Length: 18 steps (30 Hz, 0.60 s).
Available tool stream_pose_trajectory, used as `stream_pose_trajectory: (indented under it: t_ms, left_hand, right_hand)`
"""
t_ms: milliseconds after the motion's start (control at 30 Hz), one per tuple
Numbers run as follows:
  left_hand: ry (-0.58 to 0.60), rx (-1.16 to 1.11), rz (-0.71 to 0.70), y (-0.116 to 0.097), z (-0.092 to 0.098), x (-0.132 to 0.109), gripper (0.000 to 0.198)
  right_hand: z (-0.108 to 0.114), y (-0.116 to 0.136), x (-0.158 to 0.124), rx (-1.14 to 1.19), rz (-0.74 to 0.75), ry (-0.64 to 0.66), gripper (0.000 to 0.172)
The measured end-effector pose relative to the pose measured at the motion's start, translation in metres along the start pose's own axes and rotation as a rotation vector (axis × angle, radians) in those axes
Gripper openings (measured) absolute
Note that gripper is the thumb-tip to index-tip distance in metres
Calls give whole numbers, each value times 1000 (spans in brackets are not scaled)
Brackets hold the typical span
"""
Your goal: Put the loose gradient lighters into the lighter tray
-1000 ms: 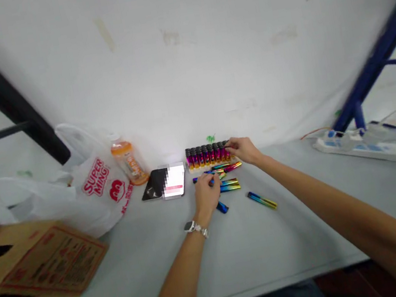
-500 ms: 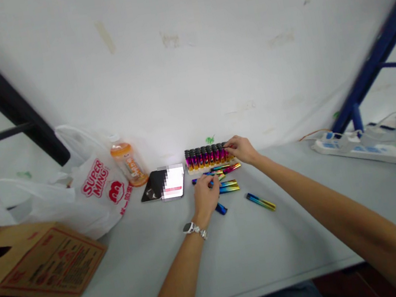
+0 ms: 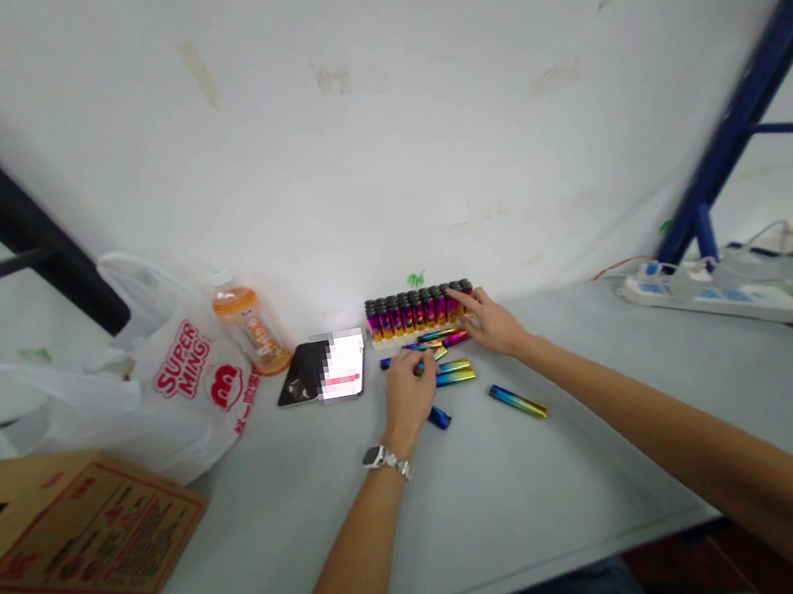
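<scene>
Upright lighters (image 3: 406, 316) with black tops and purple-to-orange bodies stand in rows in a pale tray (image 3: 393, 342) against the wall. My right hand (image 3: 493, 323) is at the row's right end, its index finger stretched onto the lighter tops and its thumb apart below. My left hand (image 3: 408, 391) is closed over the loose pieces in front, fingertips pinched around a dark blue shiny lighter case (image 3: 420, 369), mostly hidden. Several shiny lighter cases (image 3: 456, 377) in blue, gold and pink lie around it. A blue one (image 3: 439, 418) sticks out below my left hand. Another blue-gold case (image 3: 518, 401) lies apart to the right.
Left of the tray lies a dark tablet or phone (image 3: 303, 373) with a lit, blurred screen. Beyond it stand an orange drink bottle (image 3: 250, 326), a white plastic bag (image 3: 180, 414) and a cardboard box (image 3: 95, 540). A power strip (image 3: 708, 296) lies at right on the grey table (image 3: 622, 462).
My right hand has gone from a pinch at the row's right end to a stretched index finger, uncovering lighters there. My left hand stays nearly in place. The view has shifted slightly.
</scene>
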<state>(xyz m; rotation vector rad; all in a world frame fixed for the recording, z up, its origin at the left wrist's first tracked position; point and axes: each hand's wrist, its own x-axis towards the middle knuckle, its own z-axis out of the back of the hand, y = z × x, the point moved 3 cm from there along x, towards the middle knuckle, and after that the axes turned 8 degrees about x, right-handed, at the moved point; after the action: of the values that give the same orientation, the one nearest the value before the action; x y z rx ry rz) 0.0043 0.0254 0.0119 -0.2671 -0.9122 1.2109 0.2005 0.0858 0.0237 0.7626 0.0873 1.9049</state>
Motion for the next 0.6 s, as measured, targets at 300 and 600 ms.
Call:
stream_pose_trajectory:
  t_ms: [300,600]
  left_hand:
    - [-3,-3,2,-1,0,-1,37]
    - [-14,-12,-22,0,0,-1,38]
  right_hand:
    - [2,12,-13,-191,14,332,35]
    - [2,13,-15,-10,-29,338,16]
